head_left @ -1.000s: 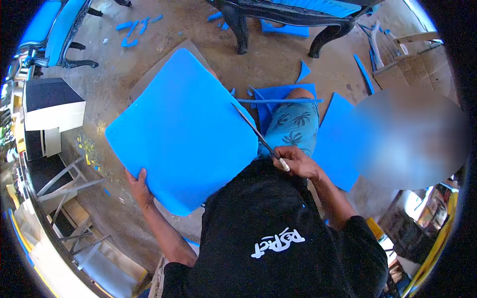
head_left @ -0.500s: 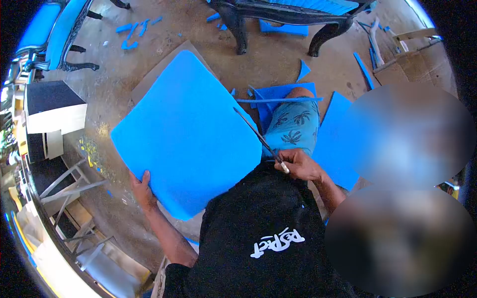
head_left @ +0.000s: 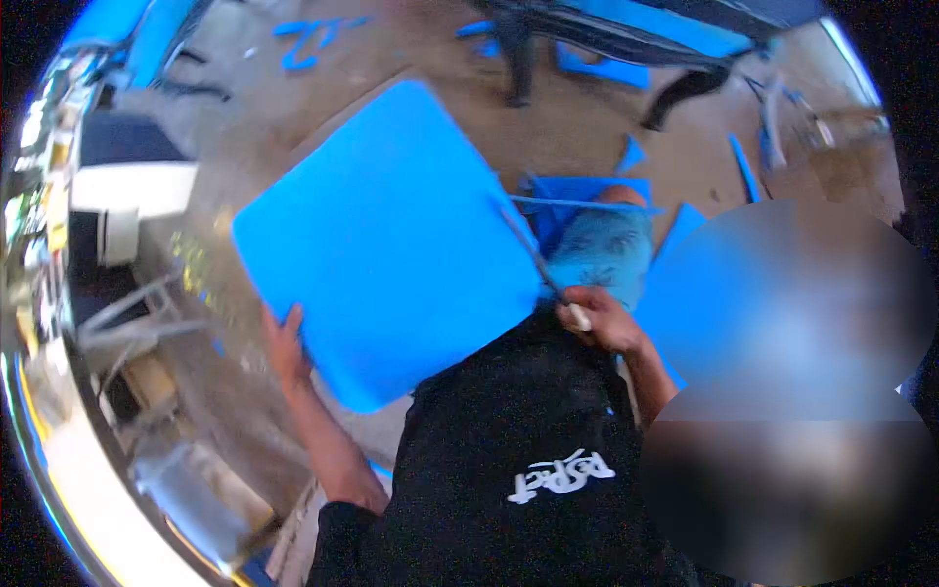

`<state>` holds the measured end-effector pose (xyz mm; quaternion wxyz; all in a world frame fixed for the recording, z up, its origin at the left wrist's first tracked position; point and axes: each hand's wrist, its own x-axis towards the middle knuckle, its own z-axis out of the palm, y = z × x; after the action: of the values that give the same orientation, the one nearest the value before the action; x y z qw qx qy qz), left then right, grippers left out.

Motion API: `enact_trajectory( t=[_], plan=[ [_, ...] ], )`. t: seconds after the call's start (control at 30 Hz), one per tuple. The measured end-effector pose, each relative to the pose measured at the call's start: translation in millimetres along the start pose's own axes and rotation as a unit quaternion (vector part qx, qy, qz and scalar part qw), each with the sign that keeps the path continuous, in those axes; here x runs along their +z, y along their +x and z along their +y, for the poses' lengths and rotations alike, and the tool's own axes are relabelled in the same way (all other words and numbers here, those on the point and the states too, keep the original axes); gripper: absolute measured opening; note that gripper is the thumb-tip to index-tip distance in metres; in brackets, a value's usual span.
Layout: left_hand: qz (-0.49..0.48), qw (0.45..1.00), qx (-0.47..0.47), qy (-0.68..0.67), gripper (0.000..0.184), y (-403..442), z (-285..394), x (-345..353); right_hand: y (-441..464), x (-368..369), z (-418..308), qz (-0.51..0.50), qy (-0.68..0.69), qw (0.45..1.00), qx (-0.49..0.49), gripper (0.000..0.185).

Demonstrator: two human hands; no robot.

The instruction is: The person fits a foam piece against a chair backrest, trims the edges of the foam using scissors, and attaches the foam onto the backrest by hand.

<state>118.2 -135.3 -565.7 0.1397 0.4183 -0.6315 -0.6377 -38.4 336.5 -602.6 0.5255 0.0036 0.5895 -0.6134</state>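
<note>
A large blue foam panel [head_left: 386,245] with rounded corners lies over my lap, tilted like a diamond. At its lower left edge, my left hand [head_left: 287,347] grips it, thumb on top and the other fingers hidden beneath. My right hand [head_left: 602,320] is closed round the pale handle of a long, thin dark-bladed tool [head_left: 533,252], perhaps a knife. The blade points up and left, its tip over the panel's right edge. A narrow blue strip [head_left: 587,203] crosses above my patterned shorts.
Dark carved furniture legs [head_left: 515,64] stand at the top. Blue scraps [head_left: 303,47] lie on the brown floor, and a bigger blue sheet [head_left: 675,293] is at the right. A black and white box [head_left: 137,186] and metal-framed chairs [head_left: 196,489] are at the left. Blurred ovals hide the right side.
The view has shifted and blurred, so the scene sits further right. The panel looks slightly turned and higher at its lower end. Both hands keep their holds.
</note>
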Motion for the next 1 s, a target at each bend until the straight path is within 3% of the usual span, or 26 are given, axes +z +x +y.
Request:
enact_trajectory(
  t=[0.17,0.3,0.4,0.47,0.57,0.63,0.67,0.73,0.87,0.93,0.97,1.0],
  plan=[
    [0.01,0.995,0.06,0.074,0.059,10,-4,18,-6,-18,25,0.05,0.1,0.994,-0.019,0.025],
    [0.066,0.985,0.046,0.153,0.063,-6,11,36,-12,-30,21,0.041,0.046,0.997,-0.052,0.023],
    [0.061,0.991,0.086,0.081,0.069,-11,5,32,-13,-26,17,0.052,0.059,0.996,-0.035,0.024],
    [0.108,0.951,0.125,0.263,0.076,-12,2,31,-11,-30,25,0.049,0.043,0.998,-0.023,0.024],
    [0.075,0.943,0.097,0.31,0.081,-28,21,61,-18,-29,11,0.01,0.008,1.0,-0.008,0.023],
    [0.093,0.841,0.165,0.507,0.085,-45,29,87,-18,-28,14,0.021,0.024,0.999,-0.006,0.026],
    [0.078,0.844,0.167,0.504,0.085,-48,23,95,-18,-28,17,0.004,0.035,0.999,-0.01,0.029],
    [0.0,0.79,0.234,0.566,0.087,-54,17,106,-19,-27,20,0.002,0.041,0.999,-0.027,0.031],
    [-0.096,0.81,0.208,0.54,0.093,-67,12,139,-20,-18,16,0.003,0.041,0.999,-0.027,0.026],
    [-0.173,0.717,0.307,0.601,0.095,-78,18,162,-20,-19,16,0.009,0.033,0.999,-0.016,0.026],
    [-0.175,0.718,0.307,0.6,0.095,-89,24,177,-21,-19,17,0.016,0.025,1.0,-0.007,0.026],
    [-0.241,0.692,0.319,0.601,0.099,-101,33,194,-22,-19,17,0.017,0.024,1.0,-0.008,0.026]
  ],
)
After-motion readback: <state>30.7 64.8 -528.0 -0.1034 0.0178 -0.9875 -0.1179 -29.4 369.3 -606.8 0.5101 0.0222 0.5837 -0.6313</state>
